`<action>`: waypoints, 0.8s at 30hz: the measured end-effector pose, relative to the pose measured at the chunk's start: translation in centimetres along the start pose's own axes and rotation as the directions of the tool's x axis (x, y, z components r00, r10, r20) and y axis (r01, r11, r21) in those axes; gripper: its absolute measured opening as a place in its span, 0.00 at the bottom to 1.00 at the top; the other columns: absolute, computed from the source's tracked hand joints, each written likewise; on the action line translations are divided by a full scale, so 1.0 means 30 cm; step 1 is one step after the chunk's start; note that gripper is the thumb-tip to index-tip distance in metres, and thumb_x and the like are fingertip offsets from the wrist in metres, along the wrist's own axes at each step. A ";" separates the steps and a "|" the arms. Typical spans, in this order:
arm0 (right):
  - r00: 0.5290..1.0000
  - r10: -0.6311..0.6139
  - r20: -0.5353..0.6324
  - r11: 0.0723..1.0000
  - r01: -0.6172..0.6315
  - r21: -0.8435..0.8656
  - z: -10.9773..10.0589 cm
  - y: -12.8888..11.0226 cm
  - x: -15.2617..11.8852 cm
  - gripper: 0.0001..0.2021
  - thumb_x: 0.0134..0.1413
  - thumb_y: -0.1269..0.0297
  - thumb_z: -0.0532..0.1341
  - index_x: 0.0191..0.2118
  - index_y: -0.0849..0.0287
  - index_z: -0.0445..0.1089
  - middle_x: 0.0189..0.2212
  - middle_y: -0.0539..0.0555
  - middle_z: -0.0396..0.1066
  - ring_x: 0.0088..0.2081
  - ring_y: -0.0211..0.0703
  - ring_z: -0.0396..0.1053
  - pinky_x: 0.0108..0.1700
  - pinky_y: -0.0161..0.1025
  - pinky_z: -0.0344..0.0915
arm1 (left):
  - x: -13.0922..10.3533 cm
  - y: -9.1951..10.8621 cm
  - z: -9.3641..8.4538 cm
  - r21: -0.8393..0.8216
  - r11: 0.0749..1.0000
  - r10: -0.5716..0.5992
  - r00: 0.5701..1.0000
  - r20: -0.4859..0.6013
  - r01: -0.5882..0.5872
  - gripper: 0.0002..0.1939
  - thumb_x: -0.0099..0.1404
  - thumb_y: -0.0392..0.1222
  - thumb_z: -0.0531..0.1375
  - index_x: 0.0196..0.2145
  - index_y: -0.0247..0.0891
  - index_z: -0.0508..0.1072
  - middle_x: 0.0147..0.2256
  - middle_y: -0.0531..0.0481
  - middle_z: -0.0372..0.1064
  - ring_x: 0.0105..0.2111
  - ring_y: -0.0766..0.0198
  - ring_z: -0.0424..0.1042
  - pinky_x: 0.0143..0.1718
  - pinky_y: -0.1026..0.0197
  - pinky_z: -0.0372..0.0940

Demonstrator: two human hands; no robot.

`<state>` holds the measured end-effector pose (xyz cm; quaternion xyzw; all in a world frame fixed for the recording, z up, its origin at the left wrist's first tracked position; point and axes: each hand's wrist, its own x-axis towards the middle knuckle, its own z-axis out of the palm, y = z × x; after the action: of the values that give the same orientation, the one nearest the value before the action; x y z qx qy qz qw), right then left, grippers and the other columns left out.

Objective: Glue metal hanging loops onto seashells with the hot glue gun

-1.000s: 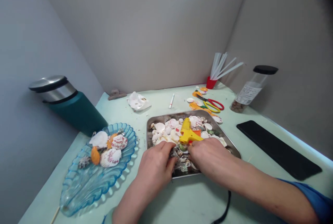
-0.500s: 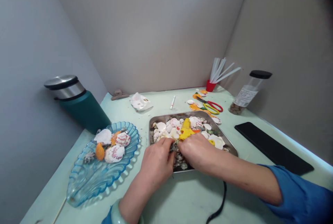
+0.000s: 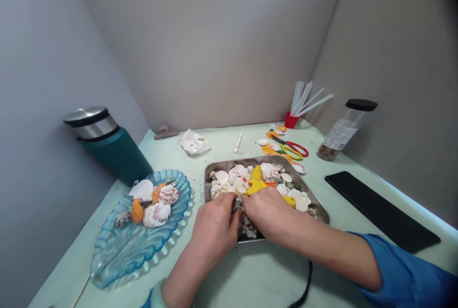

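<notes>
Both my hands work close together over the front of a metal tray [image 3: 324, 212] full of shells. My left hand [image 3: 216, 224] is closed, with its thumb and fingers around a small grey, speckled shell [image 3: 237, 204]. My right hand [image 3: 268, 212] is closed too, its fingertips bent down beside that shell; what they pinch is hidden. Just behind my right hand, a yellow glue gun [image 3: 255, 179] with an orange trigger lies on the white scallop shells [image 3: 239, 170]. My right hand and forearm cover part of it.
A blue glass dish [image 3: 136, 250] with several shells stands left, beside a teal bottle [image 3: 114, 155]. Behind the tray lie scissors [image 3: 295, 149], a white marker [image 3: 238, 143] and a crumpled packet [image 3: 194, 143]. Glue sticks [image 3: 304, 98], a jar [image 3: 339, 131] and a black slab [image 3: 379, 210] are right.
The view has shifted slightly. My hands stay together over the tray front, with my right hand turned a little and more of the glue gun's rear showing.
</notes>
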<state>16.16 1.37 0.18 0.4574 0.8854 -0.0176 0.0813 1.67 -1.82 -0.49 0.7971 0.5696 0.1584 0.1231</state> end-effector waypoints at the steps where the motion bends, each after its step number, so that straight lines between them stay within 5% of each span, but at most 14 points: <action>1: 0.999 0.017 0.029 1.000 -0.017 0.003 -0.009 0.001 -0.002 0.14 0.62 0.63 0.59 0.51 0.61 0.66 0.49 0.58 0.68 0.44 0.46 0.70 0.44 0.47 0.70 | 0.001 0.000 0.001 0.003 1.000 -0.002 1.000 0.000 0.002 0.09 0.63 0.36 0.53 0.40 0.38 0.70 0.38 0.44 0.75 0.38 0.53 0.74 0.34 0.57 0.62; 5: 0.990 0.062 0.124 0.998 -0.064 0.016 -0.047 0.019 -0.025 0.10 0.61 0.63 0.60 0.43 0.64 0.70 0.40 0.56 0.72 0.38 0.43 0.72 0.39 0.43 0.70 | 0.005 -0.003 0.007 0.007 1.000 -0.016 1.000 -0.011 0.016 0.10 0.63 0.37 0.53 0.43 0.39 0.69 0.39 0.44 0.75 0.37 0.53 0.74 0.34 0.58 0.62; 9: 0.996 0.077 0.034 0.994 -0.080 0.068 -0.063 0.054 -0.054 0.07 0.56 0.69 0.59 0.31 0.63 0.74 0.27 0.59 0.76 0.31 0.48 0.75 0.30 0.38 0.62 | 0.005 -0.005 0.013 -0.002 1.000 -0.028 0.999 -0.015 0.028 0.11 0.64 0.37 0.53 0.44 0.39 0.68 0.39 0.45 0.74 0.33 0.56 0.73 0.33 0.59 0.61; 16: 0.977 0.135 -0.167 0.976 -0.101 0.193 -0.068 0.078 -0.047 0.10 0.57 0.68 0.55 0.31 0.61 0.72 0.25 0.58 0.75 0.29 0.49 0.73 0.26 0.37 0.50 | 0.002 -0.007 0.017 -0.037 0.999 -0.039 0.999 -0.037 0.037 0.12 0.65 0.38 0.52 0.46 0.39 0.68 0.36 0.46 0.74 0.30 0.58 0.73 0.33 0.59 0.62; 24: 0.950 0.191 -0.246 0.874 -0.051 0.484 -0.075 0.105 -0.009 0.07 0.55 0.69 0.55 0.29 0.59 0.70 0.20 0.51 0.69 0.25 0.40 0.66 0.28 0.35 0.50 | 0.007 -0.008 0.012 -0.150 0.985 -0.096 0.995 -0.038 0.089 0.12 0.64 0.39 0.53 0.46 0.38 0.68 0.24 0.51 0.69 0.27 0.58 0.70 0.32 0.59 0.60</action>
<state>18.60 3.22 2.59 0.5160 0.8259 -0.1607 -0.1604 1.67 -1.55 -0.88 0.7546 0.5955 0.2123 0.1761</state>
